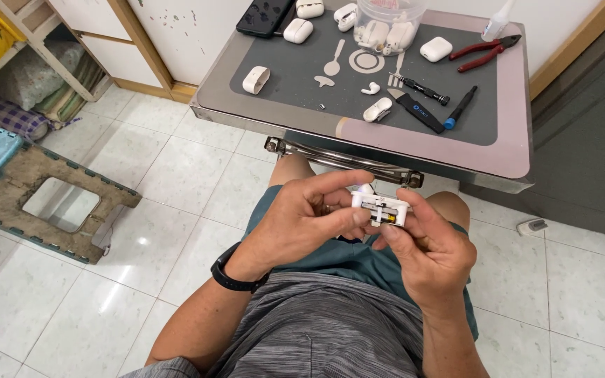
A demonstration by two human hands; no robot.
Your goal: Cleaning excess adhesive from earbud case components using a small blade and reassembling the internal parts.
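A small white earbud-case insert (380, 207), with a yellowish part showing at its underside, is pinched between the fingers (348, 217) of both hands, above the lap and just in front of the worktop edge. The left hand (299, 220) is closed on its left end, thumb below and forefinger curled over the top; the right hand (425, 248) is closed on its right end, thumb laid along the near side. A black wristband (232, 276) is worn on the left wrist.

On the worktop (516, 150), a dark grey mat (295, 77) is spread. On it are laid an empty white case shell (255, 79), a single earbud (370, 88), an open case half (377, 109), a small screwdriver (420, 87), a black pry tool (414, 112), a blue-tipped pen tool (460, 107) and red-handled pliers (484, 52). Further back, several closed white cases (297, 30), a clear tub (386, 24) of earbud parts and a black phone (264, 15) are seen. A grey folding stool (50, 203) is set on the tiled floor to the left
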